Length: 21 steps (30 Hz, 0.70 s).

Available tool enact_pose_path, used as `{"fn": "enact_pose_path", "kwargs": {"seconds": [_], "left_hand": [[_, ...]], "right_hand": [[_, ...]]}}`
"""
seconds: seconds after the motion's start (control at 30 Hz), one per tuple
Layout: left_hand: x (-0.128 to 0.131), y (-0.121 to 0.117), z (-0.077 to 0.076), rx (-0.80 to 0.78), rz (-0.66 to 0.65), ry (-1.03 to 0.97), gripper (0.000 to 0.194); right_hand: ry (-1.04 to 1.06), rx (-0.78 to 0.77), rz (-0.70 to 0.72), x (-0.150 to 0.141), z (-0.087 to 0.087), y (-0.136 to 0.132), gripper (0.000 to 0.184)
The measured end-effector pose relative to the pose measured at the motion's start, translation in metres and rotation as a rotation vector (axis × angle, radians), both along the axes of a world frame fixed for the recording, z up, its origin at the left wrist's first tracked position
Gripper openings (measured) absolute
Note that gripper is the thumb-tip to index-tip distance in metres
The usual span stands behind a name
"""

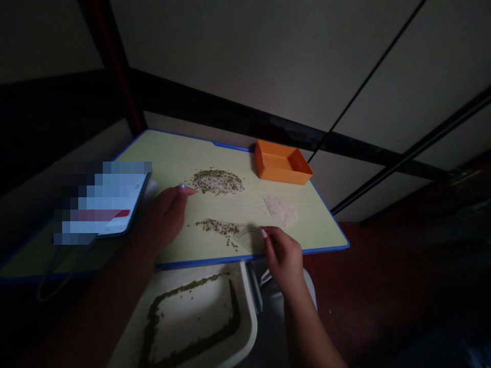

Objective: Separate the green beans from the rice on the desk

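Forearms, left (123, 281) and right (309, 317), reach in closest to us, leading over the pale, blue-edged surface (169, 153). Below its near edge sits a white bin (249, 322), dark green bits banked around its inner sides. Over to the left, a lit device (134, 197) lies tilted; at the far side, an orange box (284, 174) stands open-topped.

Now the left hand (169, 209): its fingers come together just beside the mixed green-and-white heap (218, 183), and whether they pinch anything I cannot tell. Right hand (286, 253) on the near side, fingers closed on a clear, curved-edged piece (251, 236), rather like a protractor. White grains (282, 209) lie apart, beyond that hand, and a thinner mixed row (218, 226) runs nearer the blue edge.

That clear piece is at the right end of the row, its long axis running roughly left to right, one end pointing left at the grains, the arc seemingly facing away from the person. For good control here, I'd judge, keep it low and flat, the grip light but firm, strokes short and slow, well clear of the near edge and the white grains.
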<state>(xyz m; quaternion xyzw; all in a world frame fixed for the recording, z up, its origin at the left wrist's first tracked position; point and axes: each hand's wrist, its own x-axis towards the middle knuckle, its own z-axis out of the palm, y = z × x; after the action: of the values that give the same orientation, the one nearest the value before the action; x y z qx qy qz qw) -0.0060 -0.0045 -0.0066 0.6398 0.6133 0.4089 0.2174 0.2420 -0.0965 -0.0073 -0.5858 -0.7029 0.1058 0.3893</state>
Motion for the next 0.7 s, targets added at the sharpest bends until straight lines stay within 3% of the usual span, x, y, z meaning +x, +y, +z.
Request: {"fn": "enact_pose_path", "kwargs": {"seconds": [0.5,0.7], "left_hand": [[0.0022,-0.0025,0.0056,-0.013,0.014,0.03,0.055],[0.0022,-0.0034,0.0058,-0.02,0.013,0.028,0.055]], "right_hand": [[0.024,0.005,0.029,-0.0038,-0.0002,-0.0033,0.021],[0.0,0.003,-0.021,-0.0037,-0.0034,-0.0006,0.023]]}}
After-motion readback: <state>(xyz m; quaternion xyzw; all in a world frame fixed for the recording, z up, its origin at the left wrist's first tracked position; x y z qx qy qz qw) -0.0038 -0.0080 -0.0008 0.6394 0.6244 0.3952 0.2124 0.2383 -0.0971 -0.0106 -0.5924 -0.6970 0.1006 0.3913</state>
